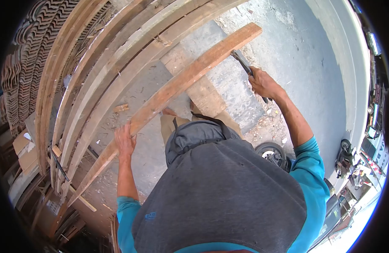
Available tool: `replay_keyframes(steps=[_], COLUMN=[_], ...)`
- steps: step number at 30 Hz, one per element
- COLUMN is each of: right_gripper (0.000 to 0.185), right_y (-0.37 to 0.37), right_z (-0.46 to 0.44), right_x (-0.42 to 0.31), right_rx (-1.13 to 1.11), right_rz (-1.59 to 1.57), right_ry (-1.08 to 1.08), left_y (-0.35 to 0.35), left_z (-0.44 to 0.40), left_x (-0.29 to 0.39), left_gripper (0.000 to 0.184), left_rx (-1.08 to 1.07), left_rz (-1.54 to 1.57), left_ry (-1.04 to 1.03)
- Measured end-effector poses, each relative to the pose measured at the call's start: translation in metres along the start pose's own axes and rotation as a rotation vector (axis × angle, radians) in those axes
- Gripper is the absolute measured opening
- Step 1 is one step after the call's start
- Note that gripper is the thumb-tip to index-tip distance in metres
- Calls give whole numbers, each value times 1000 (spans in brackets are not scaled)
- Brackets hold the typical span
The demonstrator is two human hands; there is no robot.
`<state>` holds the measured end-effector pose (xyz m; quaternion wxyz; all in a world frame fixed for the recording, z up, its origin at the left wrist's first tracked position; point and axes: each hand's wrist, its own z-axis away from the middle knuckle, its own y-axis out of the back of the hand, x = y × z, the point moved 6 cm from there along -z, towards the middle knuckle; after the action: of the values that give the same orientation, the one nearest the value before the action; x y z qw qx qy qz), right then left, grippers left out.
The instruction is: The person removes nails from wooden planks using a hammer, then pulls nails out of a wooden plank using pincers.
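A long brown wooden beam (190, 76) runs diagonally before me, from lower left to upper right. My left hand (125, 142) grips it near its lower part, fingers over the top edge and thumb along the near side. My right hand (264, 83) is closed around the handles of dark metal pincers (244, 63). The head of the pincers is at the near side of the beam, close to its far end; whether it grips a nail there is too small to tell. A flat board (207, 98) lies under the beam near my feet.
Several long timbers (118, 80) lean at the left, with stacked roof tiles (38, 55) behind them. A small wood scrap (121, 108) and debris lie on the concrete floor (295, 88). A wheel (271, 154) stands by my right side; a parked motorcycle (346, 158) is farther right.
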<state>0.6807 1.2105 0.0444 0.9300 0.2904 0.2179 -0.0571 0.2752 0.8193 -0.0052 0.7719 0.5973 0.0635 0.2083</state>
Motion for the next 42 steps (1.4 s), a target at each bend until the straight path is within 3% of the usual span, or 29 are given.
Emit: replay_keyframes(steps=[2,5,9,12,15,17,21,25,30,34,37,42], right_gripper=[23,27,32,30,29,29,31,20,21,22,20,27], right_y=[-1,20,27,12,7,0,-24,-65,-95,-128,-144,-156], right_z=[-8,-17,-30,-24,-19,-18,-11,-10,-16,-29,-36,-46], right_x=[11,22,37,40,28,29,21,7,-7,-28,-42,-53], right_rx=[110,62,19,-72,-157,-255,-343,-170,27,307,383,634], right_rz=[217,200,243,-91,-268,-715,-1049,-1221,-1346,-1361,-1397,-1220], right_ry=[96,255,250,102,101,7,-42,-118,-91,-12,41,230], left_y=[-3,3,3,4,5,6,1,4,6,9,23,25], left_z=[0,-1,-4,-2,-3,-4,-5,-8,-13,-12,-15,-20], left_x=[-4,-3,0,-1,-1,1,-4,-5,-6,-9,-8,-24], left_gripper=[79,77,76,76,75,74,72,72,73,72,71,67], left_rx=[0,-4,-61,-34,-36,-65,-109,-108,-134,-139,-168,-266], left_rz=[12,34,19,31,8,-22,5,35,59,104,166,289], left_ry=[34,20,88,62,39,68,65,39,47,0,35,23])
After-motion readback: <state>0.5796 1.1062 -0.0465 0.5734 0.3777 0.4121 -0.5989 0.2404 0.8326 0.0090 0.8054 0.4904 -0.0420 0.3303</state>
